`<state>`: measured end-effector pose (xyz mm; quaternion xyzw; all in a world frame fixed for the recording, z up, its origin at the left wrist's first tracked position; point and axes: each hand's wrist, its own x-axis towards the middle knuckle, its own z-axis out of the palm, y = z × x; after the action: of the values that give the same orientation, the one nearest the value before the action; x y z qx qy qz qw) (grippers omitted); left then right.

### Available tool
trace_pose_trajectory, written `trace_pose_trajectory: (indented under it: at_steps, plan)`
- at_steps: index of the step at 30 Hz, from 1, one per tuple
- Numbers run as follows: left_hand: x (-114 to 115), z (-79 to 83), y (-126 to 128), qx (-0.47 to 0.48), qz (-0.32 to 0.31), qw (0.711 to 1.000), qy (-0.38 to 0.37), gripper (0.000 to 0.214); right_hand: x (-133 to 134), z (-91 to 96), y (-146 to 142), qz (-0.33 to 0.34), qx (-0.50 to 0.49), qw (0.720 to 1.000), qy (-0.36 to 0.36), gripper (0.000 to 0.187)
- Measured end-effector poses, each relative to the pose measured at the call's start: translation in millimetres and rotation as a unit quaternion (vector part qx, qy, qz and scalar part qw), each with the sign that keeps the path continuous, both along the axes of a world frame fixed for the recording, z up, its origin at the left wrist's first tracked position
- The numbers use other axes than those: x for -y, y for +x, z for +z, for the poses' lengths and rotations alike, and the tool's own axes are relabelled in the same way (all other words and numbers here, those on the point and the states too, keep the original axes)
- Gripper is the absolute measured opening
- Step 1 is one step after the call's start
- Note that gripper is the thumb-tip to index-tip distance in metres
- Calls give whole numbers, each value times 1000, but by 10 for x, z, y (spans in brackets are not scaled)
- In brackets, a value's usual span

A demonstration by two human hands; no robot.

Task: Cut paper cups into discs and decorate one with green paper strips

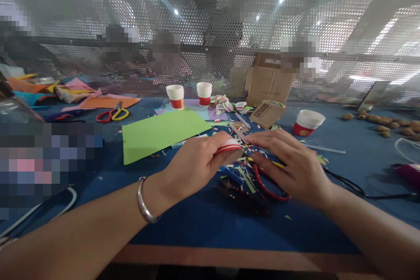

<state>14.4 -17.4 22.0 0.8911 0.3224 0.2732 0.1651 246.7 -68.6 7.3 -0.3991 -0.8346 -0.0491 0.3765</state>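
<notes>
My left hand (197, 164) is closed round a white paper cup with a red band (228, 146), held on its side just above the blue table (203, 218). A silver bracelet sits on that wrist. My right hand (290, 162) lies beside it with fingers stretched out, fingertips near the cup's end. Under my right hand are red-handled scissors (271, 188) and a litter of paper scraps (243, 175).
A green paper sheet (160, 133) lies left of the hands. Behind stand paper cups (175, 96) (204, 93), a stack of cups (306, 122), cardboard boxes (267, 81), red-and-yellow scissors (111, 115) and coloured paper. A perforated screen (210, 17) backs the table; people sit beyond it.
</notes>
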Motion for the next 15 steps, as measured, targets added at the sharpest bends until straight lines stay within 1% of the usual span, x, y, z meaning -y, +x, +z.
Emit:
trace_pose_trajectory:
  at_steps: [2, 4, 6, 8, 10, 12, 15]
  plan:
    - [-40, 9, -38, -8, 31, 999, 18, 37, -35, 34, 100, -51, 3, 998, -26, 19]
    - [-90, 21, -79, -11, 54, 998, 26, 34, -72, 63, 200, -99, 34, 991, -89, 18]
    - [-141, 34, -112, -17, 71, 997, 31, 32, -102, 77, 274, -128, 83, 974, -168, 21]
    - [-183, 44, -134, -18, 80, 996, 39, 32, -116, 71, 310, -146, 139, 954, -220, 22]
    - [-213, 52, -148, -8, 81, 996, 47, 33, -111, 50, 313, -160, 190, 935, -251, 21]
    - [-229, 56, -159, 1, 77, 996, 46, 34, -92, 25, 298, -170, 223, 919, -277, 24]
    - [-235, 57, -171, 5, 72, 997, 37, 34, -63, -4, 265, -178, 229, 911, -294, 32]
